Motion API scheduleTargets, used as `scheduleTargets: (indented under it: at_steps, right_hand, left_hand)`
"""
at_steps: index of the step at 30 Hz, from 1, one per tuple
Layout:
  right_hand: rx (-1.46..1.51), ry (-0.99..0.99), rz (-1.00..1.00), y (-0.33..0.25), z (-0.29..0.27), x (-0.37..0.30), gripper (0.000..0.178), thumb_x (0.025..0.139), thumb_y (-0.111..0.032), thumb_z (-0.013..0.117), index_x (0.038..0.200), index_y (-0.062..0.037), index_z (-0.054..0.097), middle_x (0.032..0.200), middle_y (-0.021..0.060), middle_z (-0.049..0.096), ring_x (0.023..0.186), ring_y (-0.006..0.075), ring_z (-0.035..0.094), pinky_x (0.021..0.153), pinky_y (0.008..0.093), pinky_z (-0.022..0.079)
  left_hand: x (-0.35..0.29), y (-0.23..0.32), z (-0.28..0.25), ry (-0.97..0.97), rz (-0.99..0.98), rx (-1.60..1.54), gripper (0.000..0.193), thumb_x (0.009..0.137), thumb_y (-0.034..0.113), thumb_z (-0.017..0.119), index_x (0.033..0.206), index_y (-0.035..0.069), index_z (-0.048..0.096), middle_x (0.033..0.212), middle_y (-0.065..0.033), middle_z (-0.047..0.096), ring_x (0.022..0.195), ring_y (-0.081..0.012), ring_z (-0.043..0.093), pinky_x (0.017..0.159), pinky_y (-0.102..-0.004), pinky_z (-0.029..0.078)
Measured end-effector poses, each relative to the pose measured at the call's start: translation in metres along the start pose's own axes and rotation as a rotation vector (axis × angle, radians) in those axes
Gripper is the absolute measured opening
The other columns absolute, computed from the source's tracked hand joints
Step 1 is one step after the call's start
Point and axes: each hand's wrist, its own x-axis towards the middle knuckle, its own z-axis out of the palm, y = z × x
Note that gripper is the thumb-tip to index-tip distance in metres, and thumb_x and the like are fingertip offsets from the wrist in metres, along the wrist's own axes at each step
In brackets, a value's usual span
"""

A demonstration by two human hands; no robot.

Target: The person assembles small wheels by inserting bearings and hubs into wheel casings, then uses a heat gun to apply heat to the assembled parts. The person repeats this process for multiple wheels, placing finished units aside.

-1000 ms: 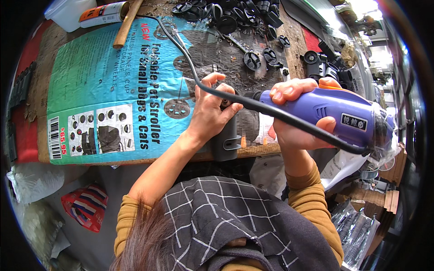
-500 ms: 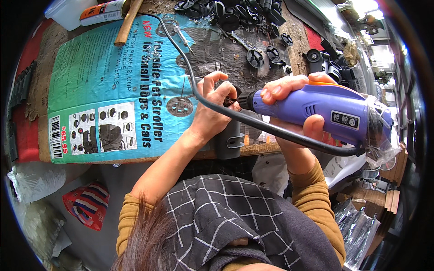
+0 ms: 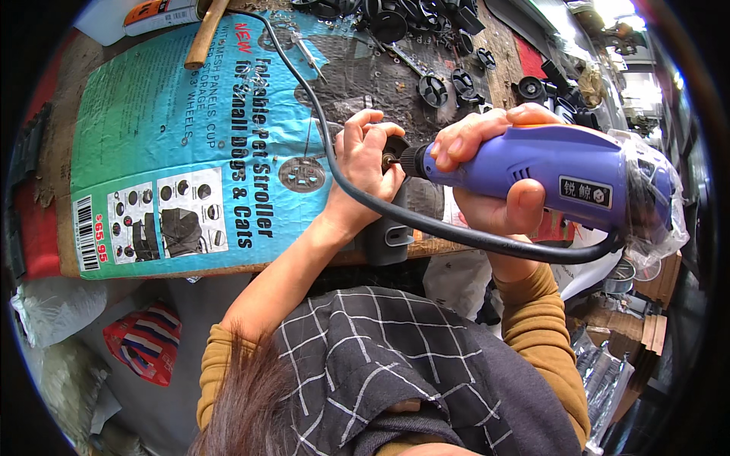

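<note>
My right hand (image 3: pixel 492 209) is wrapped round a purple corded electric screwdriver (image 3: pixel 551 159), held level with its black nose pointing left. The screwdriver's tip meets a small round recess in a dark plastic part (image 3: pixel 393 144) at the table's near edge. My left hand (image 3: pixel 356 171) grips this part from the left, fingers bent around it. Below it, a dark grey tubular section with a loop-like clip (image 3: pixel 386 242) juts over the edge; I cannot tell whether both are one piece. The screwdriver's thick black cord (image 3: pixel 449 223) arcs in front of my left wrist.
Printed blue-green cardboard (image 3: pixel 152 144) covers the table's left side. A wooden handle (image 3: pixel 205 36) lies on it beside an orange-and-white can (image 3: pixel 161 15). Several black plastic wheel parts (image 3: pixel 432 90) are spread at the back, with more black pieces (image 3: pixel 531 90) at the right.
The whole view has shifted slightly. The screwdriver has drawn a little to the right, and its thin bit now shows between the nose and the dark part. Both hands keep their grips.
</note>
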Motion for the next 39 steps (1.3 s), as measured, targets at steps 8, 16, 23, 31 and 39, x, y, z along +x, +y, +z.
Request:
scheduleTargets:
  at_steps: [8,16,23,31,39]
  right_hand:
    - [-0.030,-0.171,0.042,0.008,-0.004,0.003,0.075,0.084,-0.062,0.063,0.125,-0.0041,0.037,0.081,0.0135,0.057,0.073,0.0244,0.059,0.071,0.0395,0.052]
    - [0.104,0.330,-0.278,0.036,-0.020,0.062,0.030,0.090,-0.021,0.063,0.106,0.0020,0.053,0.076,0.0108,0.065,0.060,0.0169,0.063,0.059,0.0311,0.053]
    - [-1.026,-0.097,0.378,0.121,0.006,0.072,0.060,0.069,-0.025,0.082,0.114,-0.0057,0.048,0.101,0.0195,0.066,0.096,0.0389,0.066,0.084,0.0465,0.053]
    - [-0.344,-0.052,0.358,0.058,-0.030,-0.023,0.057,0.083,-0.030,0.076,0.126,0.0002,0.053,0.097,0.0119,0.066,0.089,0.0158,0.064,0.083,0.0325,0.050]
    - [-1.165,0.872,0.135,0.022,-0.276,-0.065,0.050,0.080,-0.034,0.076,0.112,0.0013,0.060,0.100,0.0231,0.068,0.092,0.0377,0.067,0.079,0.0441,0.052]
  left_hand:
    - [0.001,-0.001,0.001,0.031,0.041,0.079,0.039,0.066,0.002,0.066,0.105,0.005,0.063,0.123,-0.0175,0.049,0.108,-0.0360,0.050,0.097,-0.0442,0.040]
    - [0.001,0.006,-0.016,-0.112,-0.008,-0.061,0.037,0.084,0.011,0.067,0.118,0.003,0.055,0.118,-0.0172,0.056,0.114,-0.0317,0.053,0.101,-0.0380,0.040]
    - [-0.002,0.007,-0.031,-0.092,-0.074,0.006,0.027,0.092,0.010,0.058,0.116,0.001,0.056,0.111,-0.0120,0.059,0.106,-0.0234,0.056,0.097,-0.0333,0.042]
    - [0.057,0.043,-0.006,0.299,0.200,0.268,0.025,0.098,0.011,0.051,0.119,-0.001,0.053,0.121,-0.0150,0.048,0.116,-0.0301,0.046,0.103,-0.0419,0.036]
    - [0.043,0.061,0.015,-0.020,0.233,0.067,0.040,0.099,0.037,0.055,0.123,0.005,0.053,0.136,-0.0117,0.035,0.124,-0.0218,0.041,0.096,-0.0343,0.045]
